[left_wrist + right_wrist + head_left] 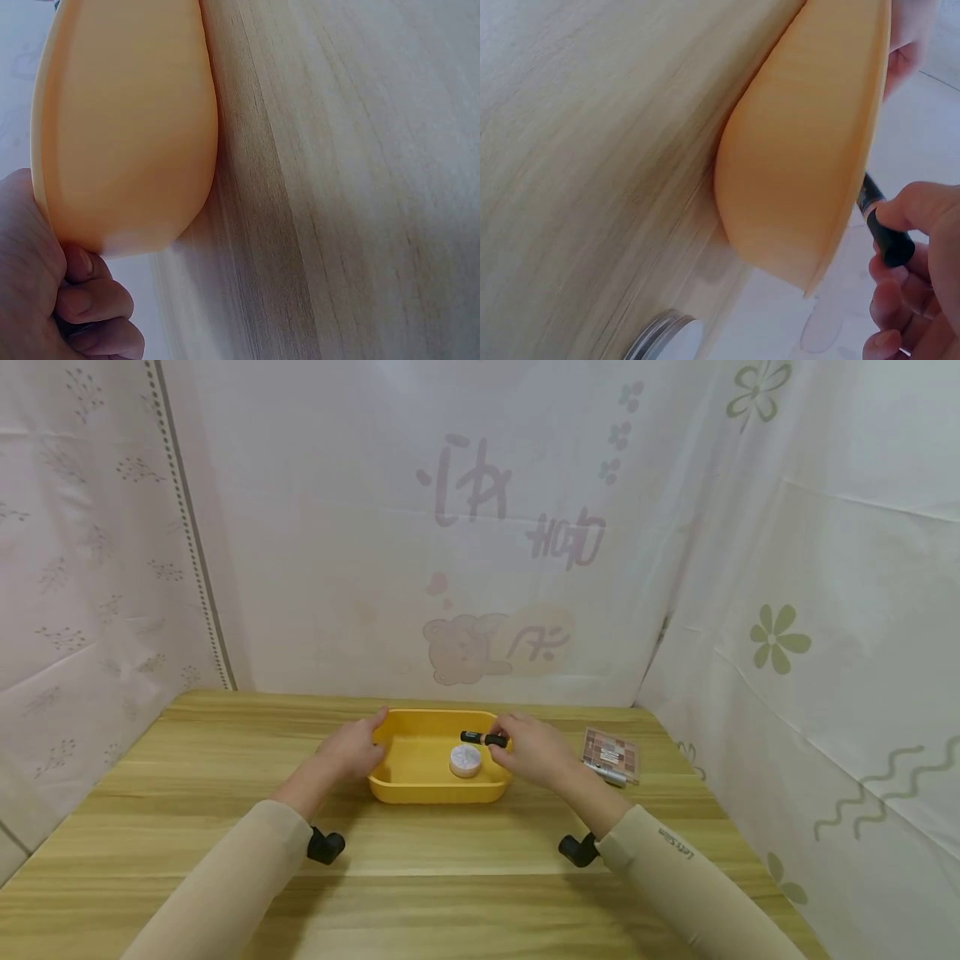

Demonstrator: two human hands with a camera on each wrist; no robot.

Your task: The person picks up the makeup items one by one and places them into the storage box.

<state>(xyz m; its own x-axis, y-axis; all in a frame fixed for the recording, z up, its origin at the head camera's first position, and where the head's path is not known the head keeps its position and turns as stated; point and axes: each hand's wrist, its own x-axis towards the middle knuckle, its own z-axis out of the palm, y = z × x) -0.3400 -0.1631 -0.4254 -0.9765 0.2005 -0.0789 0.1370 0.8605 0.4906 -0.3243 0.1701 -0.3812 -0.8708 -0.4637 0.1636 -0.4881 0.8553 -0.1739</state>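
A yellow plastic tray point(442, 793) stands on the wooden table. My left hand point(349, 748) grips its left end, thumb over the rim and fingers curled beneath it in the left wrist view. Over the tray's right end, my right hand point(534, 750) pinches a slim black cosmetic tube point(472, 737) with a pale band around its middle. In the right wrist view that tube point(891, 238) lies between thumb and fingers, partly hidden by the tray wall. Inside the tray, a round powder box point(466, 760) with a whitish patterned lid sits right of the middle, below the tube.
Right of the tray lies an eyeshadow palette point(611, 752) with square pans. A silver tube point(606, 774) lies along its near edge, close to my right wrist. Patterned white curtains point(337, 568) rise behind the table and at both sides.
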